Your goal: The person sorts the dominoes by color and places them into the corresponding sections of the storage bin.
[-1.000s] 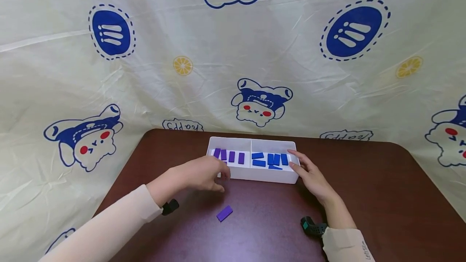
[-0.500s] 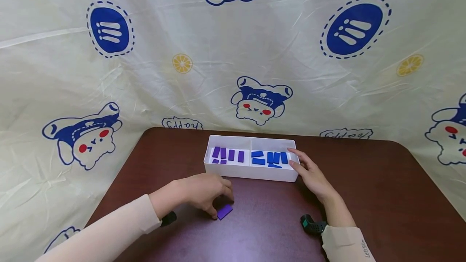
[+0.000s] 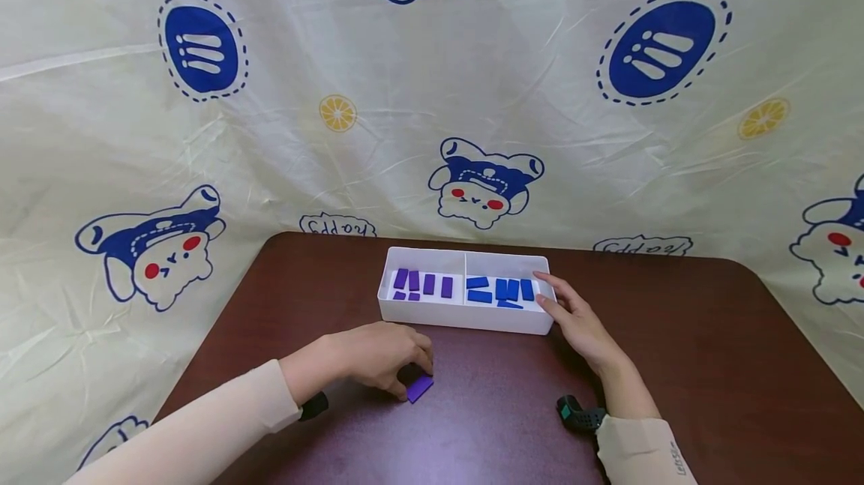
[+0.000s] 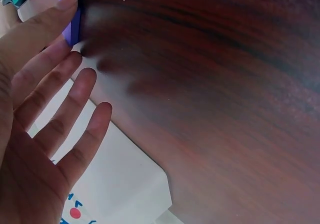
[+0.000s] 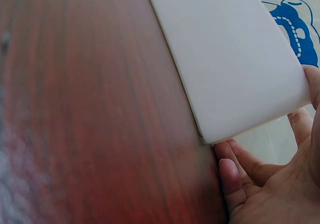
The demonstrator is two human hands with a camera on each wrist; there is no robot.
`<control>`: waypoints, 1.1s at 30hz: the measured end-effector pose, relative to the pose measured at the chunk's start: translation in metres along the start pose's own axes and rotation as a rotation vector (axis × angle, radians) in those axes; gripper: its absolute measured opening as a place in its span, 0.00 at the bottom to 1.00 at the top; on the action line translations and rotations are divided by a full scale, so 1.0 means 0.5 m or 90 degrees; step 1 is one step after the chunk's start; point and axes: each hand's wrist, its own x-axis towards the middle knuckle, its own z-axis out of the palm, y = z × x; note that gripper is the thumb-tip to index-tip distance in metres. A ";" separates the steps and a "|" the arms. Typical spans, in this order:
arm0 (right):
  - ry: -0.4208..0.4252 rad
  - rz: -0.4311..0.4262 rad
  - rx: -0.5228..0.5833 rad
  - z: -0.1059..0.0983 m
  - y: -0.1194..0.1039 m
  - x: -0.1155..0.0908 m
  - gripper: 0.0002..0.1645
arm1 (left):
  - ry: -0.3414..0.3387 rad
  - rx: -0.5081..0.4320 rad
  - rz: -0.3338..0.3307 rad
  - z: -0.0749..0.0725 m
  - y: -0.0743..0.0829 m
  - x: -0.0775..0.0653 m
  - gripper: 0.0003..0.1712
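My left hand (image 3: pixel 386 354) is low over the dark table, pinching a small flat purple block (image 3: pixel 420 390) between thumb and index finger. In the left wrist view the thumb lies along one side of the block (image 4: pixel 74 27), and the other fingers spread away from it. A white two-compartment box (image 3: pixel 466 315) stands behind that hand. Its right end is held by my right hand (image 3: pixel 586 329), with thumb and index finger at the rim. The right wrist view shows fingers around the box's corner (image 5: pixel 240 64).
Several purple blocks (image 3: pixel 429 284) lie in the box's left compartment, several blue blocks (image 3: pixel 514 290) in the right one. The brown wooden table (image 3: pixel 682 335) ends at a printed white cloth (image 3: pixel 378 43). A black wrist strap (image 3: pixel 580 417) sits on the right arm.
My left hand has moved from the front of the box down toward me and taken hold of the loose purple block. The right hand has stayed at the box's end.
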 end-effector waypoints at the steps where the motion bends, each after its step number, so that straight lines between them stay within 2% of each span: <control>1: 0.000 0.000 -0.001 0.000 -0.002 0.002 0.37 | 0.002 -0.002 -0.001 -0.002 0.000 -0.001 0.24; 10: -0.009 -0.022 -0.001 0.000 -0.024 0.018 0.37 | 0.018 -0.012 -0.028 -0.011 -0.003 -0.011 0.20; 16: -0.007 -0.020 -0.013 0.001 -0.027 0.018 0.37 | 0.048 -0.024 -0.042 -0.023 -0.006 -0.015 0.21; 20: -0.007 -0.011 -0.023 0.003 -0.019 0.009 0.37 | 0.072 -0.030 -0.050 -0.043 -0.006 -0.018 0.23; 24: -0.008 -0.015 -0.022 0.005 -0.014 0.005 0.37 | 0.087 -0.059 -0.084 -0.075 -0.015 -0.019 0.24; 29: -0.004 -0.005 -0.034 0.004 -0.010 -0.001 0.38 | 0.113 -0.108 -0.134 -0.111 -0.039 0.001 0.24; 33: 0.001 0.012 -0.031 0.005 -0.003 -0.003 0.39 | 0.132 -0.107 -0.175 -0.129 -0.069 0.032 0.24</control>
